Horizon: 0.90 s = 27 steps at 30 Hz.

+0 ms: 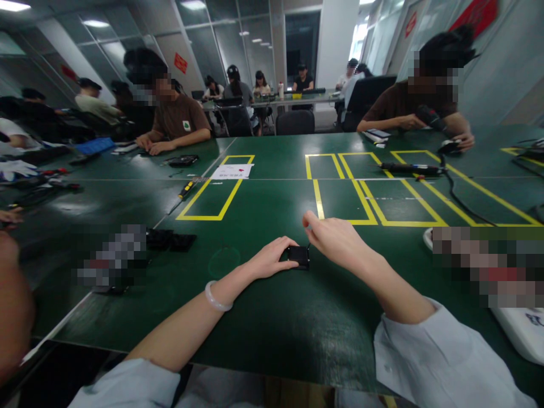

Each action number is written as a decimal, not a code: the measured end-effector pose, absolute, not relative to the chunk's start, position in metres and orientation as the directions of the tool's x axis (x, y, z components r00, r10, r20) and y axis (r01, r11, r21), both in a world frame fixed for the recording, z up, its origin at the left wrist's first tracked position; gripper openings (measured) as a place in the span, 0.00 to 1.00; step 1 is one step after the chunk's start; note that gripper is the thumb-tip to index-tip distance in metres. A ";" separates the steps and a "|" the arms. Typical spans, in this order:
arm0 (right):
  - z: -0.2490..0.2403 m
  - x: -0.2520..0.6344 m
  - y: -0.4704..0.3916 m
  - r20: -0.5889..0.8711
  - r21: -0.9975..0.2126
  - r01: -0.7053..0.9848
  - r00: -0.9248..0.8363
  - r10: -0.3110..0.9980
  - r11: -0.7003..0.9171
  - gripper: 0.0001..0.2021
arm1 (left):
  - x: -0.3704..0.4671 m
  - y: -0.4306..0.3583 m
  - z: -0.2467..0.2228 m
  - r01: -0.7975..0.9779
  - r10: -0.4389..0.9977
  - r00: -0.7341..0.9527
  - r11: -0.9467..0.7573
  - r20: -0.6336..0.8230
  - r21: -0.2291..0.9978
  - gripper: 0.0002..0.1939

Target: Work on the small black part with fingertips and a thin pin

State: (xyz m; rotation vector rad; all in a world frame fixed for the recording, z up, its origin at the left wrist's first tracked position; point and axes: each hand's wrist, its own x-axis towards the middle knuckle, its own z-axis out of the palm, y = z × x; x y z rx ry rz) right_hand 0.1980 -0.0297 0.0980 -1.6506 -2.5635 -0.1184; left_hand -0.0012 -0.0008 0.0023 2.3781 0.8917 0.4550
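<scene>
A small black square block (298,257) lies on the green table in front of me. My left hand (275,256) is closed on its left side, thumb along the near edge and fingers along the far edge. Just up and to the right, my right hand (334,237) is curled, its fingertips pinched together. A thin dark piece (309,246) shows at the block's upper right corner, below the right hand. Whether the right fingers hold that piece or something else is hidden.
Yellow tape outlines (318,198) mark the green table (263,317). A yellow-black screwdriver (186,190), a white paper sheet (232,171) and black parts (181,242) lie leftward. A white tray (521,334) stands at right. Two people work across the table; another person's arm (15,306) is at left.
</scene>
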 end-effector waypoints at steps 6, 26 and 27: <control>0.098 0.199 -0.030 0.113 0.016 0.919 -0.394 0.912 0.395 0.13 | -0.001 -0.001 0.003 0.494 0.687 0.716 -0.622 0.122 0.608 0.19; 0.098 0.199 -0.030 0.134 0.012 0.904 -0.425 0.895 0.428 0.11 | -0.001 0.000 0.001 0.493 0.682 0.720 -0.629 0.124 0.601 0.19; 0.098 0.200 -0.030 0.145 0.012 0.904 -0.425 0.893 0.428 0.10 | -0.001 0.000 0.001 0.492 0.681 0.722 -0.630 0.123 0.601 0.19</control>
